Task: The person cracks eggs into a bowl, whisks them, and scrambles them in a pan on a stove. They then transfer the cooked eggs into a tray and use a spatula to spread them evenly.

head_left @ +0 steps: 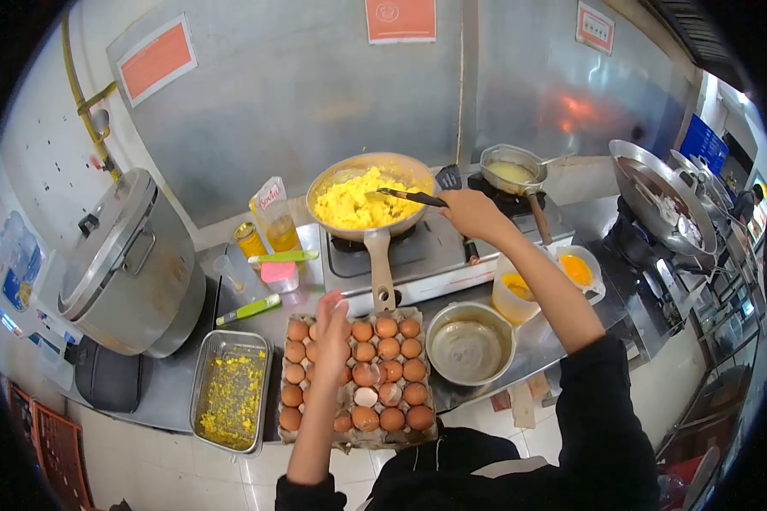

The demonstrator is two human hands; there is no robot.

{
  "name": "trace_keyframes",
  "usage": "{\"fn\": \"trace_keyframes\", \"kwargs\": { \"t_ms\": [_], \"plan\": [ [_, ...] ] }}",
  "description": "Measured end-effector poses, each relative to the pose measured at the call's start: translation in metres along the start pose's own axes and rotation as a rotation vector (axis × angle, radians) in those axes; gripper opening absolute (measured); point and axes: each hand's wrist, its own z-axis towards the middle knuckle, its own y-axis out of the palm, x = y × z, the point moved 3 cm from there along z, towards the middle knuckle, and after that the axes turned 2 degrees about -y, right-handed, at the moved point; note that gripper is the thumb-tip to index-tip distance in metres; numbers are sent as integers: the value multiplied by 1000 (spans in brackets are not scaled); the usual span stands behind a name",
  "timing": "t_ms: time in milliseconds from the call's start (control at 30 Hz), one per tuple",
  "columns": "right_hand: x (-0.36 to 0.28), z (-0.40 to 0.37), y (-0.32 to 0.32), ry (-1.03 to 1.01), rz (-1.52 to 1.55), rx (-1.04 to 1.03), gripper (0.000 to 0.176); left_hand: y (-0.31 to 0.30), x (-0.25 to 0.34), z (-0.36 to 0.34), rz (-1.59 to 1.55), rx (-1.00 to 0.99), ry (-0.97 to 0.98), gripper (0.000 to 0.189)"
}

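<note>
Yellow scrambled eggs [362,189] fill much of a light-coloured frying pan [322,223] on the stove. My right hand [471,213] grips the black handle of a spatula [413,197], whose tip rests in the eggs. My left hand [331,328] is raised over the egg tray, left of the pan's handle [381,268]. Its fingers look stretched out and hold nothing I can see. Below it lies a cardboard egg tray [430,383] with several brown eggs [388,347] and some broken shells.
A metal tray [198,392] with egg bits is at left, near a big steel pot [166,281]. An oil jug [279,228] stands behind green-handled tools. Right are an empty saucepan [470,347], yolk containers [513,300], a small pan [513,170] and a wok [656,200].
</note>
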Motion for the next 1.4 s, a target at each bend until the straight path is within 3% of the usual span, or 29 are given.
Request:
{"fn": "trace_keyframes", "kwargs": {
  "t_ms": [33,100,133,200,233,333,567,733,800,833,900,933,1000,1067,1100,1167,1200,1233,1267,1300,1367,1400],
  "plan": [
    [1,-7,-10,3,-6,19,30,9,1,17,1,-8,18,33],
    [1,-32,-27,56,238,243,30,33,-10,44,-132,-83,-302,33],
    [-6,-44,-33,102,287,285,31,40,-13,54,-131,-94,-287,33],
    [-14,-60,-4,238,435,310,29,59,-21,66,-400,-304,-385,33],
    [-19,-68,15,231,351,330,29,68,-20,65,-467,-193,-438,27],
    [-17,-70,39,190,312,253,27,68,-27,67,-461,-221,-422,21],
    [-25,-69,-11,252,403,326,26,68,-27,66,-479,-198,-417,21],
    [-28,-73,37,219,440,269,28,65,-31,66,-592,-240,-426,27],
    [-27,-68,42,262,463,324,27,69,-28,61,-1074,-227,-543,40],
    [-28,-67,43,261,466,312,27,68,-29,54,-1263,-246,-477,53],
    [-33,-65,43,264,537,432,28,75,-33,47,-1334,-155,-481,54],
    [-36,-61,47,244,549,397,28,76,-34,45,-1399,-80,-471,56],
    [-41,-63,53,277,657,444,30,73,-55,48,-1306,-107,-492,56],
    [-36,-62,65,268,670,339,31,61,-54,46,-857,-117,-358,49],
    [-27,-63,77,247,657,339,32,56,-55,49,-861,-84,-348,49],
    [-12,-60,90,366,850,206,30,35,-53,53,-38,67,26,30],
    [-16,-65,85,453,1099,216,28,26,-47,49,-39,117,12,30],
    [-20,-69,83,547,1346,222,28,20,-25,43,542,233,242,21],
    [-16,-68,90,566,1345,287,28,18,-9,39,1135,324,452,12],
    [-9,-66,98,586,1340,358,28,12,-9,42,1146,355,428,12],
    [-2,-63,109,636,1398,383,28,14,-11,46,1660,331,600,5],
    [4,-63,115,711,1440,440,29,10,-14,47,1668,346,582,5]
  ]
}}
